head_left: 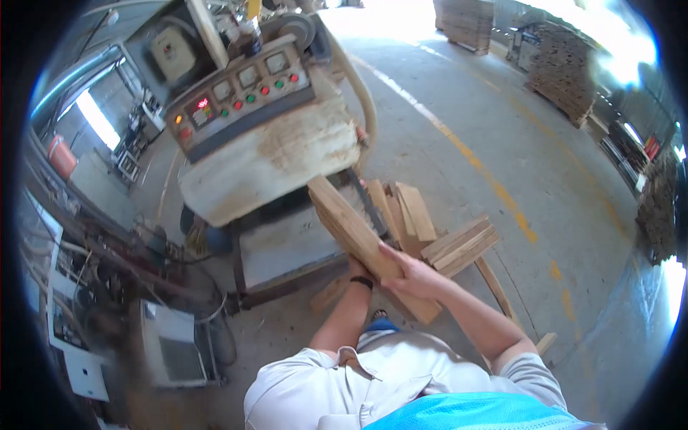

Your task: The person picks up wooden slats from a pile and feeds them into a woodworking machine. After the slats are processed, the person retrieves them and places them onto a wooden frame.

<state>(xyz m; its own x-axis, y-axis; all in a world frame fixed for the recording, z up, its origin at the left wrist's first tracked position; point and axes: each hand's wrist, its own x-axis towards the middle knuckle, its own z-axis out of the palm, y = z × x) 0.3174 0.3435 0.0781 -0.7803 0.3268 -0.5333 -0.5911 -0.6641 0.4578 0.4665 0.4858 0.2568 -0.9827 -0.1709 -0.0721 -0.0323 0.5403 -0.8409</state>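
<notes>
Right hand (412,276) fingers curl over the top of a bundle of wooden boards (351,229); the left hand (356,271) supports it underneath, fingers hidden. The stiff, probably heavy bundle tilts toward the dusty woodworking machine (265,158), above loose planks (459,244) on the concrete floor (502,129).

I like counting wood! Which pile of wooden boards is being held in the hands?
The long stack of boards tilted toward the machine: both the left hand and right hand grip it. The other boards lie on the floor, untouched.
</notes>
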